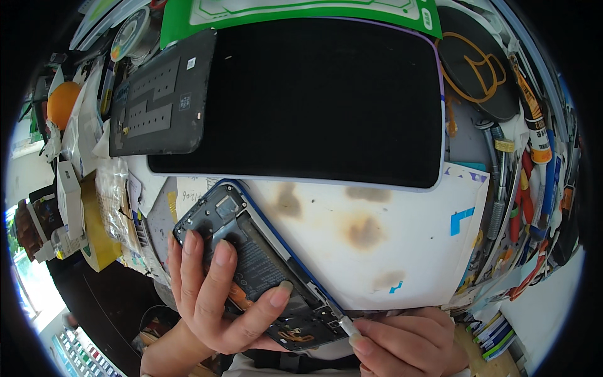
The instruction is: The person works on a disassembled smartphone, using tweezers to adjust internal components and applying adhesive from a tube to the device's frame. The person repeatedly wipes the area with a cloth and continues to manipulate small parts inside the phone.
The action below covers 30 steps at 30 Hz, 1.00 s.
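While the left grip (220,308) clasps a phone (257,264), the right grip (405,342) pinches something pale (347,326).

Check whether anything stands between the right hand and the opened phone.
Nothing visible does: the slim pale tool held by the right hand is at the lower right edge of the opened phone, though contact is hard to tell. The left hand covers part of the phone's other side, apart from that spot.
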### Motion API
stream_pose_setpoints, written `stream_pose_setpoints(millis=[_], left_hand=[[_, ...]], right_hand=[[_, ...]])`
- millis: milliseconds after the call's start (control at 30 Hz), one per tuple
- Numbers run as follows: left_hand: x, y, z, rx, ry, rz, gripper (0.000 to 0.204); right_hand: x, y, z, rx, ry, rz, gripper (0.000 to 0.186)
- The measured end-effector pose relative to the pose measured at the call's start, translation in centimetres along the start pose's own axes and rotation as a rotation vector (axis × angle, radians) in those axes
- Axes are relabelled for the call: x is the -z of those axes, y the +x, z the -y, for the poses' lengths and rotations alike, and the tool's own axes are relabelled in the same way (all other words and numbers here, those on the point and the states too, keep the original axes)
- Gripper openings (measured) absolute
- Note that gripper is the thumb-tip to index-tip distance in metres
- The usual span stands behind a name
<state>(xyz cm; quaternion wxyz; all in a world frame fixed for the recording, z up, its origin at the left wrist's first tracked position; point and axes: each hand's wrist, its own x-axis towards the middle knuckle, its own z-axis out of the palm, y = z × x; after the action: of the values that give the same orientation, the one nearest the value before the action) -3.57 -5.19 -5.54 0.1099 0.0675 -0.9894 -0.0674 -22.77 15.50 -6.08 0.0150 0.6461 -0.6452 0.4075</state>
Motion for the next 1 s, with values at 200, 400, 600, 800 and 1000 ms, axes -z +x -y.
stream_pose_setpoints(millis=[200,400,600,800,1000], left_hand=[[0.1,0.0,-0.2,0.042,-0.027,0.020,0.072],[0.0,-0.1,-0.3,0.040,-0.019,0.018,0.073],[0.1,-0.1,-0.2,0.041,-0.028,0.019,0.073],[0.0,0.1,-0.4,0.047,-0.022,0.006,0.072],[0.0,0.1,-0.3,0.028,-0.017,0.003,0.072]], right_hand=[[-0.2,0.1,0.2,-0.023,-0.010,-0.020,0.028],[-0.1,0.1,0.4,-0.038,-0.008,-0.051,0.027],[-0.5,0.2,0.8,-0.088,-0.007,-0.077,0.027],[0.7,1.4,1.1,-0.167,0.035,0.058,0.027],[-0.4,0.7,0.4,-0.033,-0.023,-0.069,0.028]])
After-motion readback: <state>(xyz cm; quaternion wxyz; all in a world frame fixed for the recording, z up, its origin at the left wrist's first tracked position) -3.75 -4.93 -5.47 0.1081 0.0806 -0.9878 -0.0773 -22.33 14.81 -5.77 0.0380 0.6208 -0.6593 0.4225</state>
